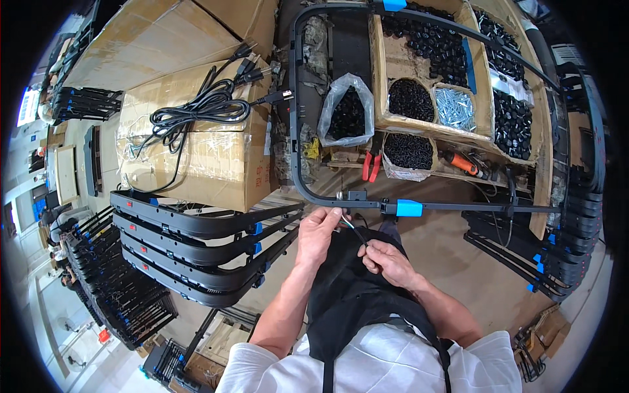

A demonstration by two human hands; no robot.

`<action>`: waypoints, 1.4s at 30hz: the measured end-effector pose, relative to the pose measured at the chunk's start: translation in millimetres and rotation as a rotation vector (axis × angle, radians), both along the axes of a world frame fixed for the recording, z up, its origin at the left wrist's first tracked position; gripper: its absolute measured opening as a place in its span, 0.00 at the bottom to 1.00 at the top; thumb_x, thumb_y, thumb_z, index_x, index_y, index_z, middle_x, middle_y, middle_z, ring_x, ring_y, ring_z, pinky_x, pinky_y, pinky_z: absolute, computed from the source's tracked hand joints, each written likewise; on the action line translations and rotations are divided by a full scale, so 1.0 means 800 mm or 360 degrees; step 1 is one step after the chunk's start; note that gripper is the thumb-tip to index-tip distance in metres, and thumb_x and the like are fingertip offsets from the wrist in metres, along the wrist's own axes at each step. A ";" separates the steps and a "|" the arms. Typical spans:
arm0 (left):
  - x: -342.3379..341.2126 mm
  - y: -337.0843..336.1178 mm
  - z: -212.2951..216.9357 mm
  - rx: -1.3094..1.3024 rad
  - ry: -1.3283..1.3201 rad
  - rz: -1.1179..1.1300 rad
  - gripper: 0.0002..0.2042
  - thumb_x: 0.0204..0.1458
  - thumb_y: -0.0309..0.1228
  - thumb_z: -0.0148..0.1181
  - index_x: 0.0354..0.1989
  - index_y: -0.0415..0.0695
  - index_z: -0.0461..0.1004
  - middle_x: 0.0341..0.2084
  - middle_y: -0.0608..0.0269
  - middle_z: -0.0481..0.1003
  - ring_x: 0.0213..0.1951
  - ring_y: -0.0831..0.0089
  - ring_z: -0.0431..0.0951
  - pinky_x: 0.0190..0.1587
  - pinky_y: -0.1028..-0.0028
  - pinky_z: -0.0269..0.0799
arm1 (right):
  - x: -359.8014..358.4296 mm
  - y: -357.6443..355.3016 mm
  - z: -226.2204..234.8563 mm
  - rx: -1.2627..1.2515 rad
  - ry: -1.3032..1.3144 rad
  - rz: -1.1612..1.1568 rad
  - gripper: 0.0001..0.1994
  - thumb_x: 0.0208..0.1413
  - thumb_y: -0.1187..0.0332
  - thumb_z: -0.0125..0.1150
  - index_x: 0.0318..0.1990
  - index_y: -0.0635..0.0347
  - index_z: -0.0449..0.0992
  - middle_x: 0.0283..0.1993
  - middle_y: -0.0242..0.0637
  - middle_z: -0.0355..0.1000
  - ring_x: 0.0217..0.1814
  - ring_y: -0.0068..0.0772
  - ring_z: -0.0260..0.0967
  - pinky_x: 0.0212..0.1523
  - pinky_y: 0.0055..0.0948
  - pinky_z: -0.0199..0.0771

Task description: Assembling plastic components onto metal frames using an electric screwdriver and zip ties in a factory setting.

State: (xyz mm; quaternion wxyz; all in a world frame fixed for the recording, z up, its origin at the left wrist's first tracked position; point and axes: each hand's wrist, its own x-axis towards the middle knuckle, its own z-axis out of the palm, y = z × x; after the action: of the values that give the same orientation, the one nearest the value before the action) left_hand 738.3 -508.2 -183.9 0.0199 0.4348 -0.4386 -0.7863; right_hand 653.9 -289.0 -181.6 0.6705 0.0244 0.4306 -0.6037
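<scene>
One black cable [359, 234] with pale inner wires [347, 222]

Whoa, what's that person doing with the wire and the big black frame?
A person holds a black cable in the right hand, while the left hand pinches the thin wires at its end. Both hands are beside the black frame's near edge. More black cords lie bundled on a cardboard box to the left.
</scene>
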 end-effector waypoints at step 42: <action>0.116 0.051 -0.017 -0.0325 -0.0017 -0.0257 0.13 0.74 0.35 0.51 0.54 0.42 0.78 0.26 0.72 0.71 0.29 0.82 0.69 0.35 0.76 0.69 | -0.209 -0.208 -0.021 0.0489 0.0846 -0.0737 0.15 0.74 0.60 0.56 0.36 0.58 0.80 0.30 0.27 0.74 0.27 0.19 0.68 0.22 0.23 0.64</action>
State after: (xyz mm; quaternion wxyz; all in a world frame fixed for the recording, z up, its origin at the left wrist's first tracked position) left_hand 830.9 -467.5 -197.5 -0.0017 0.3978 -0.5500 -0.7343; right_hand 486.9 -455.6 -198.4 0.3698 0.0639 0.6580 -0.6528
